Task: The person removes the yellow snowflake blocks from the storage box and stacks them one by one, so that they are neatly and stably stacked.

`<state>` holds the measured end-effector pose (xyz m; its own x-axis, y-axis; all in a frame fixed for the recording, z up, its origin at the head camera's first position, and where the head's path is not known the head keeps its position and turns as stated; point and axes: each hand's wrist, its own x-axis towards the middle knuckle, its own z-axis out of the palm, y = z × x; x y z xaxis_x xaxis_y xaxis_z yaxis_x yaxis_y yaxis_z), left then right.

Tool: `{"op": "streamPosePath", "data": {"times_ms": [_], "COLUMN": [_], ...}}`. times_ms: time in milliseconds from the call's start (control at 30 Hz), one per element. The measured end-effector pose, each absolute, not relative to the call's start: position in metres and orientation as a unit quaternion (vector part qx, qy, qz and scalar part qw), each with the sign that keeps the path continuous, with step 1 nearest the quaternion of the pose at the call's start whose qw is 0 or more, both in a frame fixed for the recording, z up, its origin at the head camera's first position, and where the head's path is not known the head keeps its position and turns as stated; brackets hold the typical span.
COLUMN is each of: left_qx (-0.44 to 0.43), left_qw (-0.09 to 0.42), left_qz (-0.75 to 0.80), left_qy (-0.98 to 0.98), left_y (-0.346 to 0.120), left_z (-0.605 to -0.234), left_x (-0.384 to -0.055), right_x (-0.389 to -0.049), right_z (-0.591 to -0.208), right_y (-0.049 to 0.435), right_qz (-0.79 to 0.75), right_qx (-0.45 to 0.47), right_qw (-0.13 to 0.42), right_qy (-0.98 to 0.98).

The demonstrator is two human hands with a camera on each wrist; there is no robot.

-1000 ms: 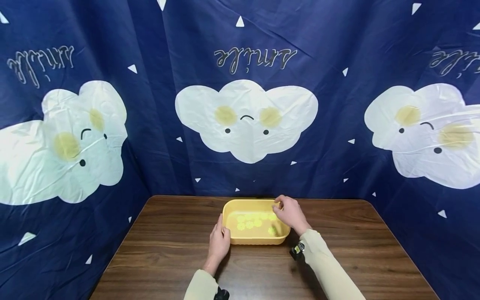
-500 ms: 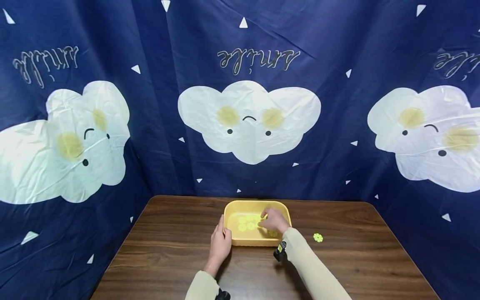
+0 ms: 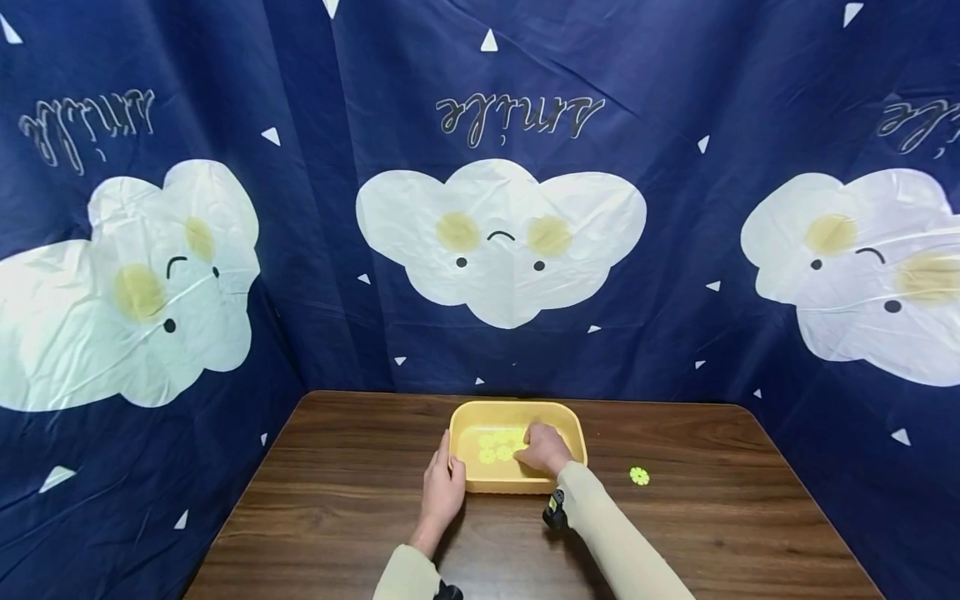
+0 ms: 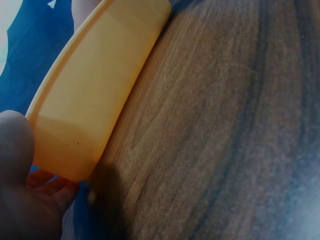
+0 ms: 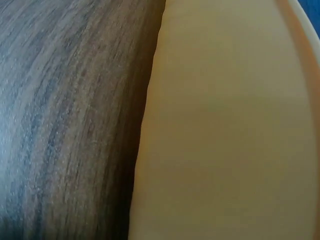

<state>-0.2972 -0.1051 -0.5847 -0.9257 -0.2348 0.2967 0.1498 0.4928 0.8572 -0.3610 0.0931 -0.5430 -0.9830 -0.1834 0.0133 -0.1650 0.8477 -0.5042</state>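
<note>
A yellow plastic tray (image 3: 495,486) stands near the back of the table, with several flat yellow-green flower-shaped pieces (image 3: 487,456) on its floor. My left hand (image 3: 441,487) holds the tray's near left corner; the left wrist view shows the thumb at the rim and the fingers (image 4: 47,190) around the end wall. My right hand (image 3: 546,448) reaches down inside the tray, its fingertips right at the pieces. What its fingers hold is hidden. The right wrist view shows only the tray's outer front wall (image 5: 225,125) and the table. One flower-shaped piece (image 3: 639,476) lies on the table, right of the tray.
The wood-grain table (image 3: 322,500) has rounded back corners. Behind it and at both sides hangs a dark blue cloth (image 3: 315,275) with white clouds and upside-down lettering. A small black device (image 3: 555,508) sits on the right wrist.
My right hand has gone from the tray's right rim down into the tray, toward the middle. A flower-shaped piece has come into view on the table at the right. The left hand stays.
</note>
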Motion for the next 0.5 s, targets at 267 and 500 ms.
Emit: {"op": "streamPosePath", "data": {"times_ms": [267,500], "left_qx": [0.028,0.03], "left_qw": [0.191,0.188], "left_qz": [-0.505,-0.511], "left_qy": [-0.841,-0.838], "left_y": [-0.1053,-0.1046], "left_z": [-0.585,-0.5838], "left_x": [-0.2972,-0.2961], "right_x": [-0.3605,-0.3585], "right_z": [-0.5462,-0.5463], "right_y": [0.0935,0.0932], "right_qz": [-0.272,-0.269], "right_qx": [-0.095,-0.082], "right_qw": [0.011,0.007], "right_qy": [0.958,0.96]}}
